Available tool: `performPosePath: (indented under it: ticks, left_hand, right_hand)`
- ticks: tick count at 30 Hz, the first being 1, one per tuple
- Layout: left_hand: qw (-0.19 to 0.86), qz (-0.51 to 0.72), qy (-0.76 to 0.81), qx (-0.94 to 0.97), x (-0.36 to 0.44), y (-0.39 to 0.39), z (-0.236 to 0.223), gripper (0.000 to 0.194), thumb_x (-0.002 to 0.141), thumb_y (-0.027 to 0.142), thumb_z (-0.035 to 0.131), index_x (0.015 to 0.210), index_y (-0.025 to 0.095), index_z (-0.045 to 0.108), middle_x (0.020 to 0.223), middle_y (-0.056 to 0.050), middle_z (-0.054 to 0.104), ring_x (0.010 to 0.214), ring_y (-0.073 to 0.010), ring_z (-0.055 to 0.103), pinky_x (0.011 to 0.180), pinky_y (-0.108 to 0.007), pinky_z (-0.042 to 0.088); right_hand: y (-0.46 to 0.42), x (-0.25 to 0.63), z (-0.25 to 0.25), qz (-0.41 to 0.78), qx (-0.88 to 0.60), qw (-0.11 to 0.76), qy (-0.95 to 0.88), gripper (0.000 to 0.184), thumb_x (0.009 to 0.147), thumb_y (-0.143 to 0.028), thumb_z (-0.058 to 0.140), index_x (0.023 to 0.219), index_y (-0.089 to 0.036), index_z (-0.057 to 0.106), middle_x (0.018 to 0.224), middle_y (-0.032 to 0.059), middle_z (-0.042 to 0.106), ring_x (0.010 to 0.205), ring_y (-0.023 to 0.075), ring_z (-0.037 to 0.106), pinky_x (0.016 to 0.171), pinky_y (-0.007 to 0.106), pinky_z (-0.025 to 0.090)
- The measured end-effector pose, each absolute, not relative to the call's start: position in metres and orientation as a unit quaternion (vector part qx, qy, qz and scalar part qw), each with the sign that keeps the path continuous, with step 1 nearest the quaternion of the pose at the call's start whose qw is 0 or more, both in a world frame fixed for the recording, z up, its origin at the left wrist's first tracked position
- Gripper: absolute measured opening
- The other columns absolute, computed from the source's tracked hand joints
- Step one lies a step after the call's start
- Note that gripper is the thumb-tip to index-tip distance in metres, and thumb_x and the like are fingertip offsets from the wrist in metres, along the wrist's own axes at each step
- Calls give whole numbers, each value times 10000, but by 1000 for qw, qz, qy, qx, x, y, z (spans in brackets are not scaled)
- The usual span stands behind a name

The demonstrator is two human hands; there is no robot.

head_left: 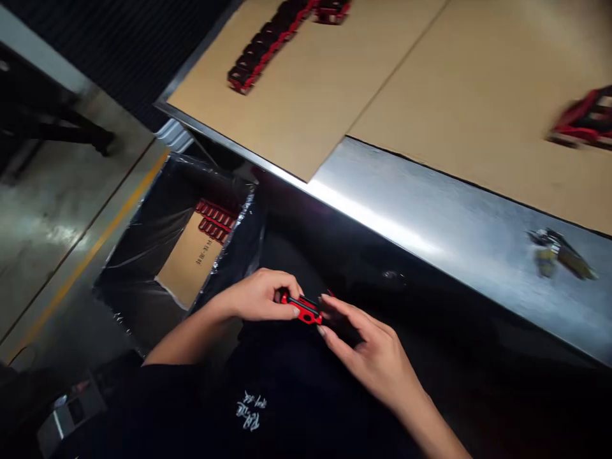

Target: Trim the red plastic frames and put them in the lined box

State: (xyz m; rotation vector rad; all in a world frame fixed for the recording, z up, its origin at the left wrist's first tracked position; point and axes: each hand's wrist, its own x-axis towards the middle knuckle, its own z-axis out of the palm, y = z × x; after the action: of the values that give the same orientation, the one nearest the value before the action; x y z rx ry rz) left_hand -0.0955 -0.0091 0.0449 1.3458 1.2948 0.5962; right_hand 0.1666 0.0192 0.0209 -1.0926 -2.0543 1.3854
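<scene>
A small red and black part [302,309] sits between my hands at the middle of the view. My left hand [258,294] pinches its left end between thumb and fingers. My right hand [368,344] grips its dark right end with the fingertips, and that end is partly hidden by the fingers. Below my hands lies my dark shirt [251,411] with a white print.
To the left stands a box lined with black plastic [143,274], holding rows of red parts [215,220] on cardboard. Ahead, a steel table [430,217] bears cardboard sheets [306,108] with a row of red parts [262,54]. A small blurred object [559,254] rests on the steel.
</scene>
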Motion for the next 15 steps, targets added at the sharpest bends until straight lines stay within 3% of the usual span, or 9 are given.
performPosePath:
  ticks: [2, 3, 5, 7, 10, 15]
  left_hand:
    - [505, 328, 655, 457, -144, -14, 43, 273, 693, 366, 867, 772, 173, 691, 992, -89, 788, 869, -223, 744, 760, -323, 585]
    - [420, 362, 748, 366, -172, -17, 40, 355, 624, 402, 916, 730, 165, 674, 970, -83, 786, 900, -236, 744, 790, -330, 594]
    - [310, 372, 829, 279, -228, -20, 27, 335, 799, 454, 803, 876, 151, 682, 1075, -93, 757, 1051, -241, 709, 898, -354, 583]
    - [246, 340, 885, 199, -278, -23, 5, 326, 943, 439, 661, 1021, 123, 673, 1099, -101, 724, 1037, -233, 700, 894, -385, 591]
    - [209, 258, 937, 104, -334, -27, -37, 351, 981, 393, 639, 1228, 145, 632, 1222, -95, 671, 1064, -229, 681, 909, -431, 604]
    - [203, 130, 970, 44, -385, -28, -102, 383, 978, 371, 648, 1294, 161, 604, 1305, -111, 639, 1135, -246, 662, 955, -464, 593]
  right_hand:
    - [23, 165, 17, 502, -394, 204, -742, 452, 907, -348, 707, 1347, -250, 683, 1173, 85, 797, 951, 265, 806, 860, 384, 689]
    - [25, 166, 15, 501, -399, 198, -742, 439, 909, -366, 706, 1331, -248, 694, 1166, 86, 799, 963, 270, 805, 854, 379, 689]
    - [29, 170, 7, 493, -418, 189, -739, 376, 905, -413, 702, 1237, -242, 747, 1136, 87, 808, 983, 287, 802, 846, 373, 688]
    - [31, 176, -3, 487, -446, 170, -731, 356, 898, -466, 696, 1162, -243, 779, 1112, 83, 816, 965, 297, 806, 818, 356, 690]
    - [32, 181, -15, 483, -484, 134, -717, 383, 879, -529, 695, 1127, -255, 797, 1087, 69, 823, 947, 306, 809, 767, 322, 690]
    - [30, 178, -22, 474, -518, 106, -704, 402, 850, -560, 711, 1106, -269, 814, 1083, 66, 823, 897, 306, 814, 656, 289, 685]
